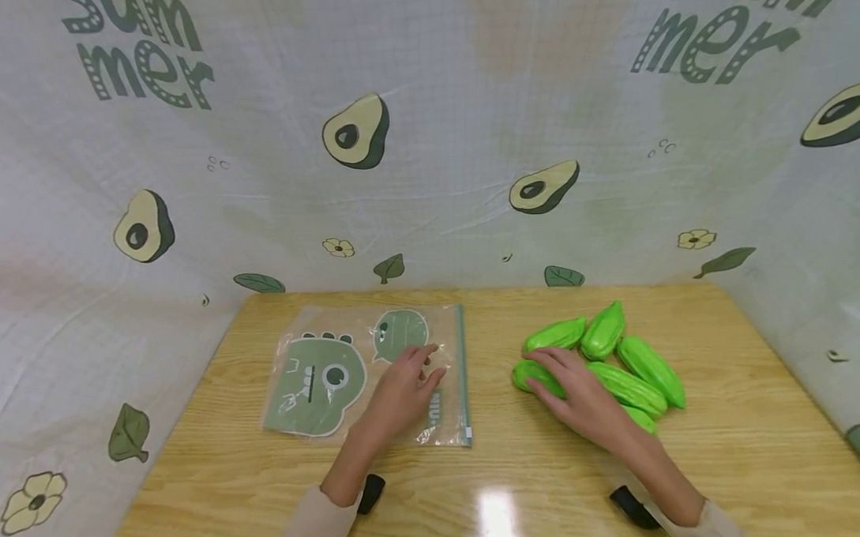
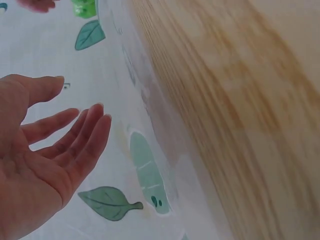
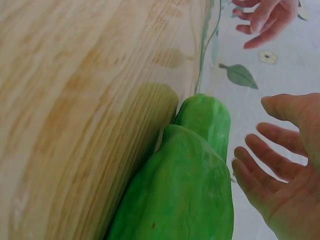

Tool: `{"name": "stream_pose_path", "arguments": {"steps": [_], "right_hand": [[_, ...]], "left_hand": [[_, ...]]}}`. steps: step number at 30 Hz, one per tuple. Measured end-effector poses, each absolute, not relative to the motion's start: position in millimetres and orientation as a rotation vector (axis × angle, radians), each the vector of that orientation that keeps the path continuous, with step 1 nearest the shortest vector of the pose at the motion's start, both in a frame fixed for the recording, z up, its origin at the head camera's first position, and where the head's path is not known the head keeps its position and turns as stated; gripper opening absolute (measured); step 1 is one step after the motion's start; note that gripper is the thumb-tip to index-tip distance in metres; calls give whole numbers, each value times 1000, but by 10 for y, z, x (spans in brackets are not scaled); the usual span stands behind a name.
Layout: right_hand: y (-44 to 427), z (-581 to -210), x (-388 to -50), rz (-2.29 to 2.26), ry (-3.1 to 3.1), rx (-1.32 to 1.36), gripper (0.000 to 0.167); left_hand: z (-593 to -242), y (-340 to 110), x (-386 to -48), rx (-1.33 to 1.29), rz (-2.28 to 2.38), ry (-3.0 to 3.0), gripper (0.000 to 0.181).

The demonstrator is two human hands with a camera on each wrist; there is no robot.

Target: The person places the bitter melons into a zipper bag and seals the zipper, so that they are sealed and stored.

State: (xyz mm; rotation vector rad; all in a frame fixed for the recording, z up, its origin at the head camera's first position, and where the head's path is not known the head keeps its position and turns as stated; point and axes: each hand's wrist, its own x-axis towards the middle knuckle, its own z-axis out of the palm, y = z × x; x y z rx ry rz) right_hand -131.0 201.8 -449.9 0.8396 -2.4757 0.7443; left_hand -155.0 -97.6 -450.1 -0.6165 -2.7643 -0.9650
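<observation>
A clear zip bag (image 1: 392,416) with green dinosaur prints lies flat on the left of the table. Over its right part hovers my left hand (image 1: 395,396), fingers loosely bent and holding nothing; the left wrist view shows the same hand (image 2: 55,155) with its palm bare. Several bright green vegetables (image 1: 650,367) lie in a cluster on the right. My right hand (image 1: 584,397) is over the leftmost one, partly covering it. In the right wrist view that hand (image 3: 285,165) stands apart from the nearest green vegetables (image 3: 185,185), fingers relaxed, nothing gripped.
The wooden table (image 1: 501,471) reaches back to a hanging cloth (image 1: 442,221) printed with avocados, leaves and flowers, which also rises at both sides. A black band (image 1: 370,494) is at my left wrist, another (image 1: 633,508) at my right.
</observation>
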Motion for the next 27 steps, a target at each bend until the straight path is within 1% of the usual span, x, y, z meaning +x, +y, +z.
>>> {"name": "stream_pose_path", "arguments": {"steps": [9,20,23,27], "right_hand": [[1945,-4529,-1353,759,-2470,851,42],[1815,-4539,-1393,724,-2472,868,34],[1781,-4537,-1404,719,-2479,875,32],[1738,-4530,-1402,729,-2503,871,31]], "left_hand": [[-4494,-841,-1578,-579,-936,-2804,37],[-4574,-705,-1601,-601,-919,-2836,29],[-4573,-674,-1602,-582,-937,-2880,30],[-4568,-635,-1599,-569,-930,-2961,38]]}}
